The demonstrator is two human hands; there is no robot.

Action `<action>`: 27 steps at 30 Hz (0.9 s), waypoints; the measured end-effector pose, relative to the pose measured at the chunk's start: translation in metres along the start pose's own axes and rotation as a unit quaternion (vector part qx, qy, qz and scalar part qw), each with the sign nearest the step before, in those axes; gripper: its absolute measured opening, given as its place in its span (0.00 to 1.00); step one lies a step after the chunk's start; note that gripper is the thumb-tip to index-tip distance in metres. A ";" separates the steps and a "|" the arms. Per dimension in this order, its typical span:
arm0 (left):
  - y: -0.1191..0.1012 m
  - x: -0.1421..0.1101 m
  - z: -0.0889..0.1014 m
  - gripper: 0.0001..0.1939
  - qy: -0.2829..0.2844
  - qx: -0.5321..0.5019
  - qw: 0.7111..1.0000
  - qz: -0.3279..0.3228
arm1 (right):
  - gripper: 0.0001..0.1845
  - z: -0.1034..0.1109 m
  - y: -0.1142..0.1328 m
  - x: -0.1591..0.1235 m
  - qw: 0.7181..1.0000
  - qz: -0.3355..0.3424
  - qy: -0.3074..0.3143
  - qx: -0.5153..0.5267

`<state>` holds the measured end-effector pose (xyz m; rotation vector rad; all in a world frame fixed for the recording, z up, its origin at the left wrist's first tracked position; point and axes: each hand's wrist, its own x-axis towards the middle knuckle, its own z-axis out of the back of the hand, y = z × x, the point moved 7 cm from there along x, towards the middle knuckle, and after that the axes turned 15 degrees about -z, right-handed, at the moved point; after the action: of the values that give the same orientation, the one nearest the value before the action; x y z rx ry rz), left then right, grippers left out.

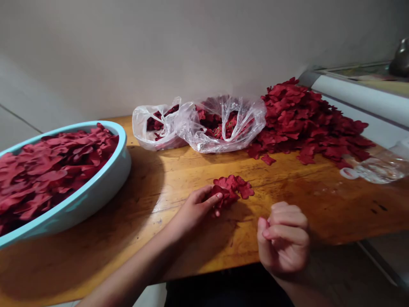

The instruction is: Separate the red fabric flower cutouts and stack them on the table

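My left hand point(204, 201) is closed round a small bunch of red fabric petals point(234, 187), a little above the wooden table. Its thumb lies along the near side of the bunch. To the right and closer to me, my right hand point(284, 236) is curled with thumb and forefinger pressed together; whatever they may pinch is too small to see. Behind the bunch stand two clear plastic bags, the larger bag point(228, 143) with red flower pieces and thin stems, the smaller bag point(156, 145) with darker red pieces.
A light blue basin point(123, 164) heaped with red petals stands at the left of the table point(153, 221). At the back right rises a large loose pile of red petals point(306, 119). A clear plastic bottle point(383, 166) lies on its side at the right, its mouth toward me.
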<state>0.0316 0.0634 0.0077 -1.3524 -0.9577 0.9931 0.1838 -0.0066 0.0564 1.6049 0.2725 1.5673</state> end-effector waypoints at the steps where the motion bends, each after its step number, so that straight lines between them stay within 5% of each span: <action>1: 0.002 -0.001 0.003 0.10 0.000 0.024 1.000 0.001 | 0.13 -0.001 -0.002 0.000 1.000 -0.005 0.001 -0.002; 5: 0.000 -0.002 0.012 0.10 0.001 0.126 0.992 -0.024 | 0.09 -0.012 -0.021 0.006 0.993 -0.106 0.027 -0.039; 8: -0.007 -0.001 0.011 0.10 0.015 0.184 0.981 -0.053 | 0.06 -0.029 -0.037 0.011 0.971 -0.206 0.103 -0.065; 12: -0.009 -0.002 0.007 0.11 0.039 0.200 0.977 -0.069 | 0.06 -0.050 -0.039 0.010 0.950 -0.216 0.214 -0.074; 19: 0.005 -0.003 0.011 0.11 0.052 0.093 0.994 -0.036 | 0.06 -0.041 -0.077 0.004 0.920 -0.327 0.170 -0.129; 25: 0.011 -0.001 0.020 0.11 0.027 0.091 0.995 -0.043 | 0.07 -0.041 -0.068 0.016 0.933 -0.287 0.142 -0.163; 27: 0.013 -0.001 0.020 0.11 0.024 0.101 0.994 -0.044 | 0.07 -0.050 -0.057 0.016 0.937 -0.268 0.182 -0.131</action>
<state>0.0117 0.0681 -0.0056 -1.1506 -0.8501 0.9587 0.1646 0.0593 0.0209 0.9215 0.6166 1.3832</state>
